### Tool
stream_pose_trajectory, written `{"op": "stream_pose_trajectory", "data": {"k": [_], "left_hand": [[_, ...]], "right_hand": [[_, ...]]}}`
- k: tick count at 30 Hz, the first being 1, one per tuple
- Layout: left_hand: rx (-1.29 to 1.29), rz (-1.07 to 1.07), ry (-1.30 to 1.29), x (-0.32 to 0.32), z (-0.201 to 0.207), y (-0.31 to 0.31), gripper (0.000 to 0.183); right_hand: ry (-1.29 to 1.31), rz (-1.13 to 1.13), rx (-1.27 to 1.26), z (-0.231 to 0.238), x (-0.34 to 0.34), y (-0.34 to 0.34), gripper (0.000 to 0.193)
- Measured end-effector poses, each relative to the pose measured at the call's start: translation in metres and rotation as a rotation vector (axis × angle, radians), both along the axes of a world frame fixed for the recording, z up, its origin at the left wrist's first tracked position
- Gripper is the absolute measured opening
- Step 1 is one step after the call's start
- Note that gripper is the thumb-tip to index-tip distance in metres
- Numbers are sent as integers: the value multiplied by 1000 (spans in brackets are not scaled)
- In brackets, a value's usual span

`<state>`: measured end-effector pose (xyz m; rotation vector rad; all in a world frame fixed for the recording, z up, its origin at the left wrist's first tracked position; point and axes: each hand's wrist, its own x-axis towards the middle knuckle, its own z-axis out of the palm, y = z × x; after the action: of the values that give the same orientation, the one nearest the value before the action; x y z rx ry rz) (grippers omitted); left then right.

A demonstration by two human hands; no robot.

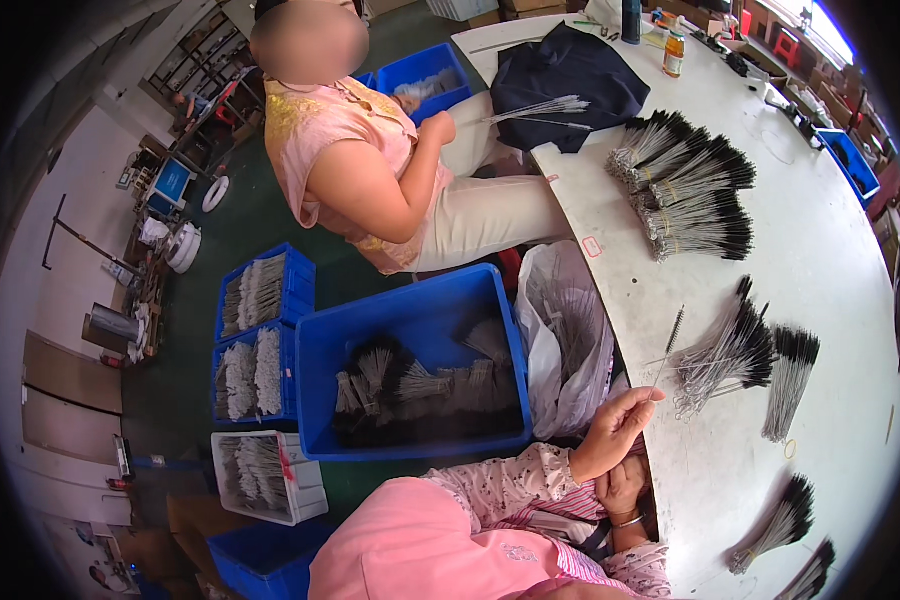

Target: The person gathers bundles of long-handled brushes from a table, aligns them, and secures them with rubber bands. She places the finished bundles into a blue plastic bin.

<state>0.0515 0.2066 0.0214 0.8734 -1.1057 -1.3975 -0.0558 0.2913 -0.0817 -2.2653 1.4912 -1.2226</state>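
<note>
My left hand (pixel 613 432) pinches a thin twisted-wire brush (pixel 673 340) by its wire, the dark bristle end pointing up over the table edge. Just below it my right hand (pixel 623 487), with a bracelet at the wrist, is curled closed beside the table edge; what it holds, if anything, is hidden. Nearest the held brush lies a loose pile of black-bristled brushes (pixel 727 352) on the white table (pixel 620 215). To its right rests a neater brush bundle (pixel 792 383).
Farther up the table are several tied brush bundles (pixel 685 185), a dark cloth (pixel 565 80) and a jar (pixel 674 54). A blue bin (pixel 410 450) of brushes and a plastic bag (pixel 570 335) stand left of the table. A co-worker (pixel 370 180) sits beyond.
</note>
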Motion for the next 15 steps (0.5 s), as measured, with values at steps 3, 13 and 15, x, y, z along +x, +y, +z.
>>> {"op": "stream_pose_trajectory", "data": {"k": [3, 13, 15], "left_hand": [[16, -11, -3, -1, 2, 0, 22], [71, -91, 37, 4, -5, -2, 23], [78, -73, 28, 1, -5, -1, 23]], "right_hand": [[25, -10, 3, -3, -1, 2, 10], [55, -10, 16, -3, -2, 1, 9], [55, -7, 14, -2, -2, 1, 9]]}}
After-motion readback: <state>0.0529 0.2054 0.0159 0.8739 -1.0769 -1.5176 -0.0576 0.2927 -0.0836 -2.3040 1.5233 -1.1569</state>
